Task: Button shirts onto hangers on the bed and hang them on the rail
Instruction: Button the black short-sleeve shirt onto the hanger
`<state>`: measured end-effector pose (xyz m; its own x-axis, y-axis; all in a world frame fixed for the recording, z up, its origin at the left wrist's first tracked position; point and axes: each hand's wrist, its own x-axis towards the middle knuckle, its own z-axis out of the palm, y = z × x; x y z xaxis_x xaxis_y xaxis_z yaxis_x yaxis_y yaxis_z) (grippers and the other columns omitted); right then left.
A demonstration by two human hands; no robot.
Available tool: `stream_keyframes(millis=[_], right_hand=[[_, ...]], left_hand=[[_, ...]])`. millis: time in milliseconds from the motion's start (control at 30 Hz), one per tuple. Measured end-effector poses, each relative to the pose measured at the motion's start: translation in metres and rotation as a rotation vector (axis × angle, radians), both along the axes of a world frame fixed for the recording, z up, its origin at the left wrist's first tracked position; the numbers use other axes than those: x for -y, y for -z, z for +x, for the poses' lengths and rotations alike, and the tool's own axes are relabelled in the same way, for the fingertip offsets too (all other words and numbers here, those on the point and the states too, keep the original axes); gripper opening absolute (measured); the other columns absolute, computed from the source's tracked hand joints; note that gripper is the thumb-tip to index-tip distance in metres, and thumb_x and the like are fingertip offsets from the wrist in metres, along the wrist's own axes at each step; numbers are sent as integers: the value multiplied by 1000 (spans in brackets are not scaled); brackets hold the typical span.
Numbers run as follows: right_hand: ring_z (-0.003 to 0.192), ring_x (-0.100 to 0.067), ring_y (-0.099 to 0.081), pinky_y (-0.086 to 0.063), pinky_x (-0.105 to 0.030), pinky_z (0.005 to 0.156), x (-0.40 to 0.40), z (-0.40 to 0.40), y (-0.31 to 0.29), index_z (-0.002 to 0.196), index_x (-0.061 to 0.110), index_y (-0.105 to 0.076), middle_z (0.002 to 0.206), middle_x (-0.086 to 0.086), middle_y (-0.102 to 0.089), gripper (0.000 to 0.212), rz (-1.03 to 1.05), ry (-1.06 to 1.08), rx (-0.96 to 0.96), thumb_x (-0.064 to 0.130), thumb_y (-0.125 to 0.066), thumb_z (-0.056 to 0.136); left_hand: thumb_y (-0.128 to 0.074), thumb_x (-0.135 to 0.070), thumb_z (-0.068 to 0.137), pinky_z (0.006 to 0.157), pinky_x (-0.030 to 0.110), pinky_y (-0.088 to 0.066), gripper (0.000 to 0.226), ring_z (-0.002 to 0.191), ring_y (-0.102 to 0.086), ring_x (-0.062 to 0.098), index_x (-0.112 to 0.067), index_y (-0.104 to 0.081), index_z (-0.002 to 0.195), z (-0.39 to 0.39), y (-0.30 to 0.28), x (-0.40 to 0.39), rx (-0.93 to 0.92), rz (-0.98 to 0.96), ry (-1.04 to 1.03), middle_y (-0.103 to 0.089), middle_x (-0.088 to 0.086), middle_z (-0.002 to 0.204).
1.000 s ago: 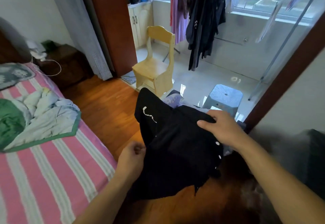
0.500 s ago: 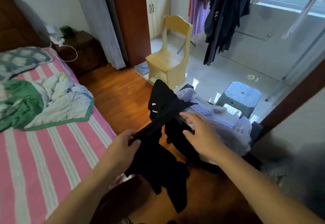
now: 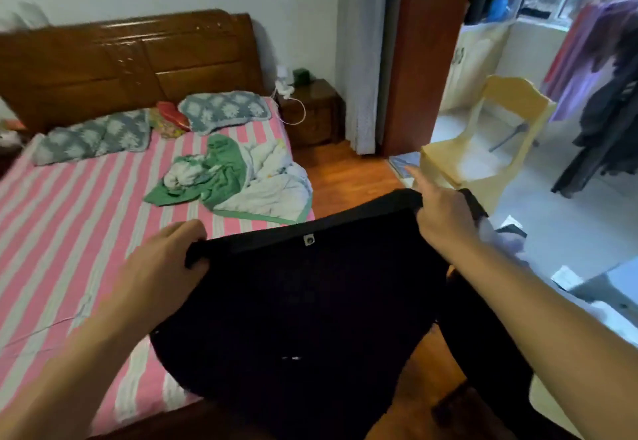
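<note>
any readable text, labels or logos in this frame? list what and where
No text can be read.
Small white tag on the top edge of the black shirt: too small and blurred.
Faint white marks lower on the shirt: unreadable.
Dark pattern on the pale cabinet: blurred, cannot tell if it is lettering.

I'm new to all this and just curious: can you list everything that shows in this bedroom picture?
shirt: one, black, held spread over the bed's near corner
bed: one, pink and white striped sheet, left
headboard: one, brown wood, against the wall
pillows: two, grey patterned, at the bed's head
blanket: one, green and white, crumpled on the bed
nightstand: one, dark wood, beside the bed
chair: one, pale yellow, in the doorway
hanging clothes: several, dark and purple, far right
left hand: one, grips the shirt's top edge
right hand: one, grips the top edge, forefinger straight
</note>
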<state>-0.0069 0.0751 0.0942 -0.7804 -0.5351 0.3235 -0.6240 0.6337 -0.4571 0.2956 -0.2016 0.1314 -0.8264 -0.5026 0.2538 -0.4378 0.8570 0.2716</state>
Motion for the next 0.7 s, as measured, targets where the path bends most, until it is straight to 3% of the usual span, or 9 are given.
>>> stream_keyframes(millis=[133,233,300,400,467,567,633,700], right_hand=[[82,-27,-67,-54,-44,74,91,82,-10,105,32,-55,88,-3,-70,35,39,-347,74,6,-65,85],[76,-16,-64,-48,-26,71,162,151,-6,87,28,-63,80,4,-70,17,-75,-406,308,12,-69,90],[77,-17,-65,-45,-22,69,207,186,-2,89,16,-74,86,-7,-74,9,-91,-415,593,22,-70,94],[95,-32,-72,-52,-34,81,261,229,3,105,-2,-71,106,-24,-72,42,215,-529,1046,38,-68,95],[96,-30,-72,-55,-36,84,291,258,10,110,-1,-70,108,-20,-73,44,418,-669,1180,40,-69,93],[99,-28,-68,-54,-45,92,332,298,27,120,-1,-65,117,-25,-69,62,453,-866,1392,42,-84,79],[101,-28,-70,-57,-39,87,357,328,33,119,1,-69,116,-22,-71,59,439,-1022,1590,36,-87,75],[107,-30,-69,-57,-38,89,386,358,42,122,3,-69,122,-22,-69,42,370,-1062,1668,20,-77,85]], left_hand=[[-83,-1,69,51,37,-34,36,64,-45,29,-15,-51,77,90,-5,93,-55,-43,-256,-47,1,76],[-78,-10,77,56,39,-39,29,64,-49,29,-19,-52,72,164,-3,145,-69,47,-413,-52,1,70],[-71,-18,88,56,37,-38,19,65,-57,32,-16,-59,72,211,1,172,-19,171,-417,-59,7,66],[-59,-31,100,62,45,-49,22,71,-67,31,-21,-71,85,282,9,210,90,433,-434,-71,8,75],[-56,-36,102,76,49,-53,18,82,-69,30,-29,-69,94,332,14,229,247,523,-446,-73,5,88],[-55,-35,104,93,41,-51,9,102,-65,22,-41,-58,98,403,19,235,435,650,-480,-68,-6,105],[-56,-34,103,91,29,-50,9,107,-60,11,-43,-56,103,447,15,236,391,778,-536,-61,-16,110],[-61,-32,100,80,23,-51,11,100,-65,10,-41,-64,105,485,13,243,259,861,-615,-68,-16,107]])
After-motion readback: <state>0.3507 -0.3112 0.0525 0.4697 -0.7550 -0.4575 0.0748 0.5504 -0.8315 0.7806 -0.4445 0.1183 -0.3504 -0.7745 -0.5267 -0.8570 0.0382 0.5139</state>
